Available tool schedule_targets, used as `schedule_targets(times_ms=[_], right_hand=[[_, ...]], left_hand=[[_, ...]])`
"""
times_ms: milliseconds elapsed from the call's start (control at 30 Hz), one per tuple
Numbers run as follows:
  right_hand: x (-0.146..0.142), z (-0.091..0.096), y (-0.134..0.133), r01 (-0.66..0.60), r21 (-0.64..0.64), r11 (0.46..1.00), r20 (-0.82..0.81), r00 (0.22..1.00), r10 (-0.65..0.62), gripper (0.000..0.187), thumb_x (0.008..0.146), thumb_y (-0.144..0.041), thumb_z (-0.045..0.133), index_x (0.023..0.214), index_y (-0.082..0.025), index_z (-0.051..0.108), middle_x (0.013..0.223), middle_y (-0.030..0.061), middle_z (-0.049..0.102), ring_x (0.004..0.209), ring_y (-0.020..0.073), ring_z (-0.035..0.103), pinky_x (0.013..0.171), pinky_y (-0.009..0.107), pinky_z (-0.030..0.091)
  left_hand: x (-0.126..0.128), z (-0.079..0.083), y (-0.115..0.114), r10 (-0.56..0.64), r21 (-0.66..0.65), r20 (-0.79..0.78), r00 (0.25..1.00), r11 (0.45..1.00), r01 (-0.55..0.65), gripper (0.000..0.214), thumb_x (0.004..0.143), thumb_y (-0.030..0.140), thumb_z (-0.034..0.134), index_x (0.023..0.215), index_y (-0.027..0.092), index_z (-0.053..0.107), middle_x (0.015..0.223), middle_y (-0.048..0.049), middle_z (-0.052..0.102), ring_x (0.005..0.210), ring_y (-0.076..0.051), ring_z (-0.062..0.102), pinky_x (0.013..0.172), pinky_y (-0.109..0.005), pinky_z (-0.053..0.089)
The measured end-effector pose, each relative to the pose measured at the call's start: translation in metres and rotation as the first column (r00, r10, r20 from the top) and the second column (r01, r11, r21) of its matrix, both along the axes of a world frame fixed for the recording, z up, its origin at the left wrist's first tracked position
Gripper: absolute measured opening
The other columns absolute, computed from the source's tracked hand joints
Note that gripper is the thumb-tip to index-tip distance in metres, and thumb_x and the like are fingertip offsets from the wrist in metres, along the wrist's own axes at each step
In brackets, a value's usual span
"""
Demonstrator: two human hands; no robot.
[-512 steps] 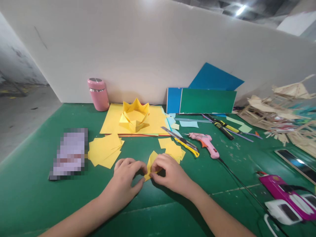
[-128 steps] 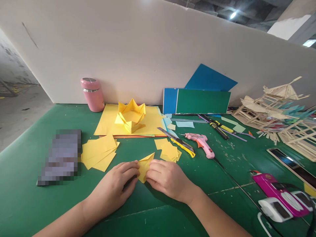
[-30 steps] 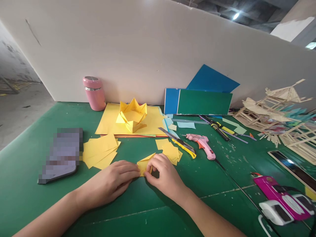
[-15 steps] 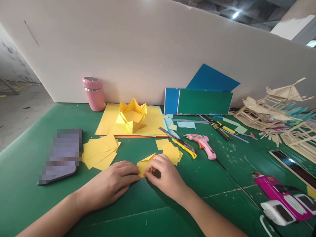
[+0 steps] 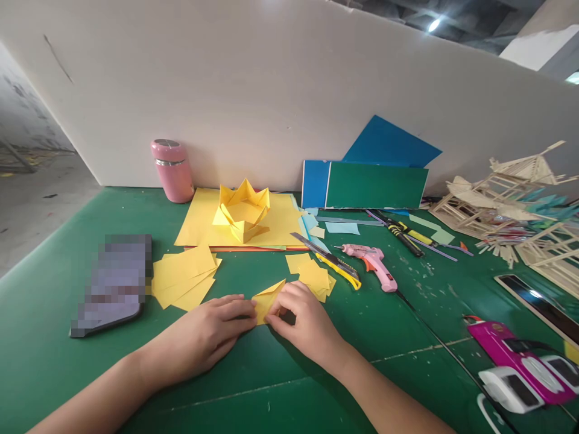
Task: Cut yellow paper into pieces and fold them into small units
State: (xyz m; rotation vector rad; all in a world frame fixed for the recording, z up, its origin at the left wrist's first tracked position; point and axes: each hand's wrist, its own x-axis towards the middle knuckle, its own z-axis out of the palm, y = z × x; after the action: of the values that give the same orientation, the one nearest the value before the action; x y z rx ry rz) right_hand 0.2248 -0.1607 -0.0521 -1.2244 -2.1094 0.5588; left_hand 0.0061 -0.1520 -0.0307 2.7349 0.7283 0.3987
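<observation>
Green desk (image 5: 67, 374): left hand (image 5: 205, 336), fingers flat, pins folded yellow paper (image 5: 263, 302), right hand (image 5: 304, 320) pinching it; a slip could skew the crease.

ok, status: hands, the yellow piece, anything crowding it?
Left hand flat, fingertips pinning folded yellow paper to the green mat. Right hand pinching its right edge. Close beyond: small yellow squares, utility knife, clear of the paper.

The left hand (image 5: 205, 334) lies palm down just left of the folded yellow paper (image 5: 266, 299), fingers stretched flat with their tips pressing its edge. The right hand (image 5: 307, 322) arches at the paper's right side, fingers curled, thumb and forefinger pinching its near corner.
</observation>
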Motion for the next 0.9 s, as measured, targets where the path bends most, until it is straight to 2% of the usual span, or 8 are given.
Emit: schedule_targets(times_ms=[533,900], right_hand=[[-0.0004,0.0019,-0.0004,0.003,-0.016,1.000,0.004,1.000,-0.003,0.026,0.074,-0.007,0.069,0.061,-0.020,0.050,0.066,-0.0020,0.051,0.076,0.0178,0.050,0.063,0.027,0.039],[-0.0006,0.0014,-0.0005,0.003,-0.019,1.000,-0.005,1.000,-0.003,0.026,0.075,-0.008,0.069,0.061,-0.020,0.049,0.066,-0.0019,0.052,0.075,0.0176,0.051,0.063,0.026,0.039]], left_hand=[[0.0014,0.0011,-0.0012,0.017,-0.039,0.057,0.998,0.999,-0.015,0.043,0.088,0.007,0.036,0.117,0.022,0.064,0.120,-0.0072,0.065,0.105,-0.021,0.064,0.088,-0.030,0.054],[0.0046,0.0028,-0.0005,0.013,-0.030,0.028,1.000,0.999,-0.012,0.039,0.090,0.007,0.034,0.111,0.020,0.064,0.113,-0.0077,0.066,0.101,-0.020,0.063,0.087,-0.031,0.053]])
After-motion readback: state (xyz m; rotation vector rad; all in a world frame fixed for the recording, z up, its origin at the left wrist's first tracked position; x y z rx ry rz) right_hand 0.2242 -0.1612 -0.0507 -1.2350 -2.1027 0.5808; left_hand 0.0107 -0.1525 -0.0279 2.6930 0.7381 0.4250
